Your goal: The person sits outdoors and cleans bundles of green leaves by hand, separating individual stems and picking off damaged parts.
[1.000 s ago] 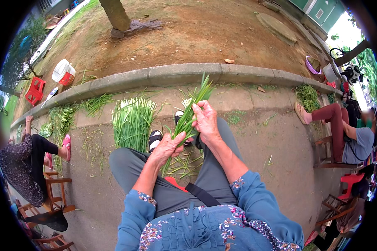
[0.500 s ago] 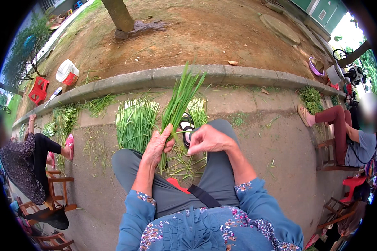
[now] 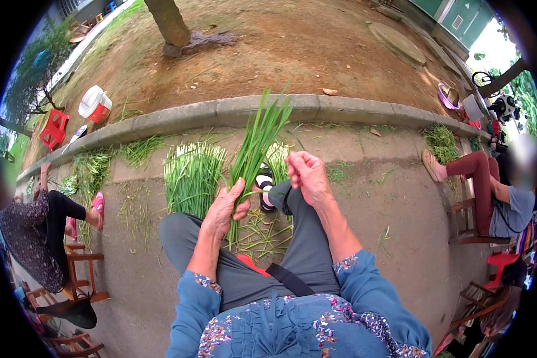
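My left hand [image 3: 224, 209] is closed around a bunch of long green chives [image 3: 255, 143], their leaves fanning up and away from me. Just right of that bunch, my right hand [image 3: 309, 177] is raised over my right knee with its fingers curled together. A thin green blade curves near its fingertips; whether they pinch it I cannot make out. Left of the held bunch, a thick pile of chives [image 3: 194, 179] lies on the pavement, pale ends pointing away. A smaller pile [image 3: 278, 158] is partly hidden behind the bunch and my right hand. Loose stalks [image 3: 259, 234] litter the ground between my legs.
A stone curb [image 3: 209, 113] crosses ahead, with bare soil beyond. At the left are a white-and-red bucket [image 3: 95, 105], a red stool [image 3: 53, 128] and a seated person [image 3: 33, 232]. Another person [image 3: 510, 206] sits at the right beside a heap of greens [image 3: 440, 143].
My right hand has moved up and away from beside the bunch's lower stems, its fingers now pointing upward. My left hand still holds the chives in nearly the same place.
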Motion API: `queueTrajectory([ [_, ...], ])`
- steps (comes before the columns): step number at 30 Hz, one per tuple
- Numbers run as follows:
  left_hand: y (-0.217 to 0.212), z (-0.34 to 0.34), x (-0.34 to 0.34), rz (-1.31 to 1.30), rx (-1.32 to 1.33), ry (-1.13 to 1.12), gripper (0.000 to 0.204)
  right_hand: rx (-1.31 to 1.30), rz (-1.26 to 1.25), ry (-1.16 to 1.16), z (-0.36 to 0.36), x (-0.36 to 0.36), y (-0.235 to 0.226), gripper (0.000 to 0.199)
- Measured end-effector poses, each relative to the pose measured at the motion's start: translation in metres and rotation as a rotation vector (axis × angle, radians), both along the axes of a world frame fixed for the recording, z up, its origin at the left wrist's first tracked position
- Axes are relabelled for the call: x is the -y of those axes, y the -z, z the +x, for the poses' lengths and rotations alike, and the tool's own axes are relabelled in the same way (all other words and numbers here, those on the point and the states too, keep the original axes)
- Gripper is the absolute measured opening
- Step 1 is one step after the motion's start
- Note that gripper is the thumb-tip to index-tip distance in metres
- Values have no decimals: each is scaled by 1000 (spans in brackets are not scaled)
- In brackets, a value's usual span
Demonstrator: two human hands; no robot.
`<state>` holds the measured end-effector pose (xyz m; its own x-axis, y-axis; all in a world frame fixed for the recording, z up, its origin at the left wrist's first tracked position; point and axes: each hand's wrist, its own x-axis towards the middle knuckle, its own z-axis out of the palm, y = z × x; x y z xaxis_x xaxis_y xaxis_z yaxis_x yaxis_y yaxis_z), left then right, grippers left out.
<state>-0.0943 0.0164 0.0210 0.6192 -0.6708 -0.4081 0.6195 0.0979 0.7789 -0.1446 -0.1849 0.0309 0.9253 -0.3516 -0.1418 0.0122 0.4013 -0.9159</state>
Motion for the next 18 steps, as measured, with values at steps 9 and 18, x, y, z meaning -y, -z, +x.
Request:
queueTrajectory([
  [9,-3,-2,-1,-53,-49,20,46,197,304,200,7,7,16,15],
  [18,-6,-3,0,-41,-62,54,47,241,-271,508,14,12,23,13],
])
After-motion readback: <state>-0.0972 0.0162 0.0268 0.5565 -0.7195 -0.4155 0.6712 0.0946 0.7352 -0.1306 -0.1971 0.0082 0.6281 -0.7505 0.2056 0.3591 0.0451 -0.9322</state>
